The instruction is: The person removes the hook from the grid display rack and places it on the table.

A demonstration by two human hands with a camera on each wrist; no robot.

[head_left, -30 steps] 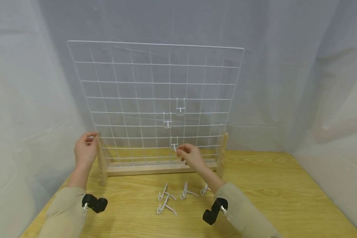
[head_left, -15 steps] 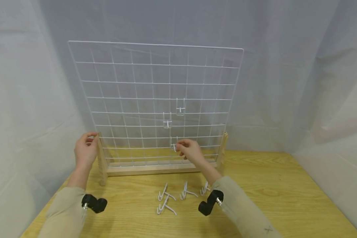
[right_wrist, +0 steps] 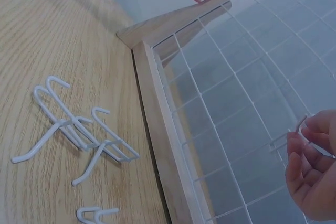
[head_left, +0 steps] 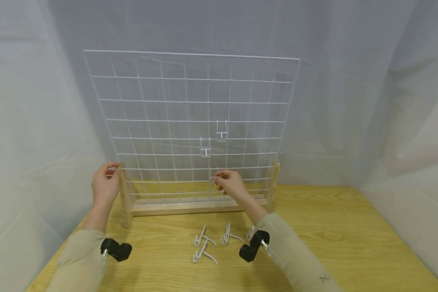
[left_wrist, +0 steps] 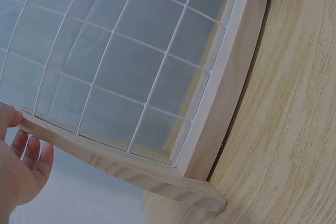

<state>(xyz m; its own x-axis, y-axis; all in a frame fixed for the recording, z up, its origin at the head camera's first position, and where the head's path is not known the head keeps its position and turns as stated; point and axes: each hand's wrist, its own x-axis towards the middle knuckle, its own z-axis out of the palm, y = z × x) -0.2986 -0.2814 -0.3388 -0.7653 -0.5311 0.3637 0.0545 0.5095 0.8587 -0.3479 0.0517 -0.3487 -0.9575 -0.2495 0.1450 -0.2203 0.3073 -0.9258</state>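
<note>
A white wire grid panel stands upright in a wooden stand. My left hand pinches the top of the stand's left side post, its thumb and fingers on either side of the wood. Low on the grid, my right hand pinches the prong of a white wire hook between thumb and index finger. That hook's upper wires reach the grid, while the fingers cover most of its front. Two other white hooks hang higher: an upper hook and a lower hook.
Several loose white hooks lie on the wood-grain table in front of the stand, one partly hidden by the right wrist camera mount. Pale sheeting surrounds the table at the back and sides.
My right hand has shifted slightly left and up, closing in on the low hook's prong and now covering more of it. The left hand has stayed on the post.
</note>
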